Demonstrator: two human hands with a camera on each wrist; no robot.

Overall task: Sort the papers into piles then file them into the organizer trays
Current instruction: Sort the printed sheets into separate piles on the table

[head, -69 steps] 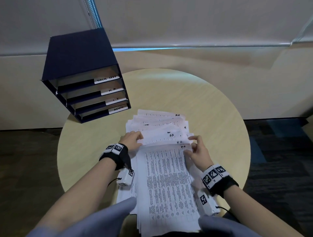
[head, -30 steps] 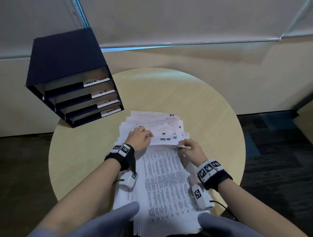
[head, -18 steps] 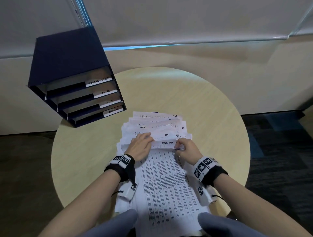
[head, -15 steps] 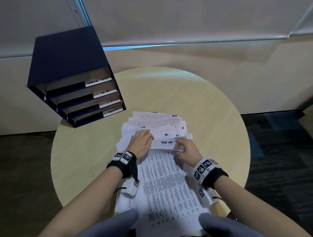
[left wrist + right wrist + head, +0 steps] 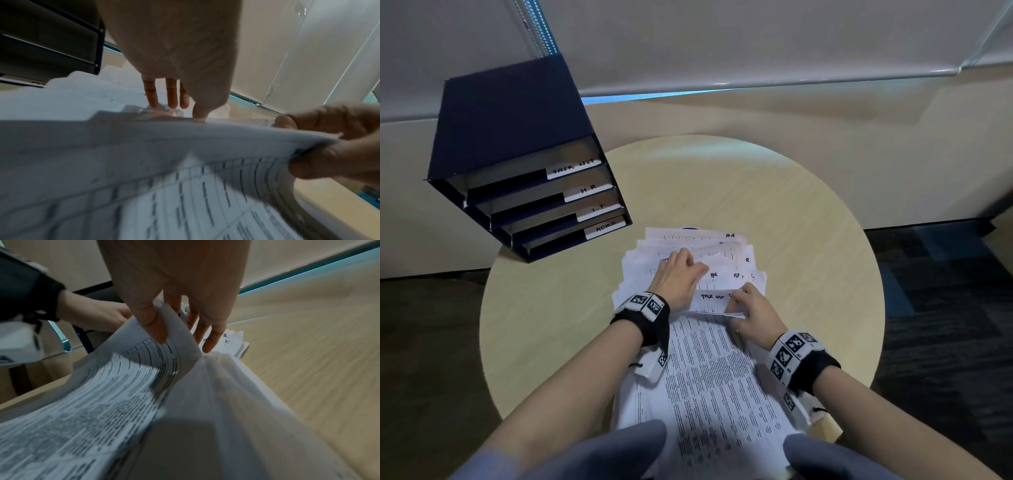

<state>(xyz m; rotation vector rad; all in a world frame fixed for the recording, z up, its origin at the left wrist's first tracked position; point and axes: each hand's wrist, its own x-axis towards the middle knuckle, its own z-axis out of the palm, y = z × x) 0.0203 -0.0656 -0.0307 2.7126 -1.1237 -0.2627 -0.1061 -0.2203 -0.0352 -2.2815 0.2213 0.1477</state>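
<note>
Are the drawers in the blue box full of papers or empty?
Empty, as far as shows: the four labelled trays of the organizer show bare grey floors, though their backs are hidden. The papers lie on the table.

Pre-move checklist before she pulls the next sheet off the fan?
1. Right hand pinches the corner of the top sheets: ok.
2. Left hand flat on the fanned papers, pinning them: ok.
3. Grip takes a single sheet: not ok, several edges show.
4. Handwritten heading "TASK LIST" readable: ok.
5. Organizer tray labels visible, matching tray exists: ok.
6. Table room for piles: ok.
</note>
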